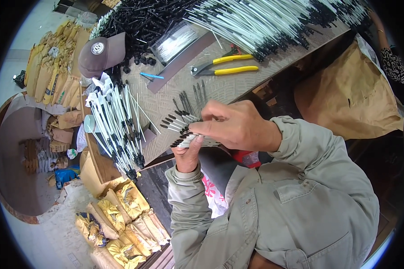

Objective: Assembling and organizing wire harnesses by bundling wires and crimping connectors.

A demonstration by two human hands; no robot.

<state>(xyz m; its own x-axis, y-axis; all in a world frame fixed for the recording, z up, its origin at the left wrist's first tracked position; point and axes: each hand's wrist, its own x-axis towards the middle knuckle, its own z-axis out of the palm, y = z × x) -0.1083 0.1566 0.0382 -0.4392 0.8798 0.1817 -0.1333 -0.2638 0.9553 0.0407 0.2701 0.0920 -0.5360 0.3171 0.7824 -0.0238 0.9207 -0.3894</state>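
Observation:
My left hand [188,158] is wrapped round a bundle of thin white rods [184,142] with dark brown tips, held just off the table's near edge. The tips fan out to the left. Over the bundle, the fingers of my right hand [240,125] are curled, with thumb and forefinger pressed together at the rods; what they pinch is hidden. Several slim dark grey rods [199,95] stick out just beyond my knuckles, and I cannot tell what supports them. Yellow-handled cutting pliers [224,67] lie on the table past my right hand.
White rods with black ends [251,27] pile at the back; another heap [116,121] lies left. Black parts [134,20], a cap [102,54], a clear box [175,42] and a blue tool [151,75] share the table [166,98]. Wrapped packages [121,219] stand lower left. Another person's arm [381,33] shows far right.

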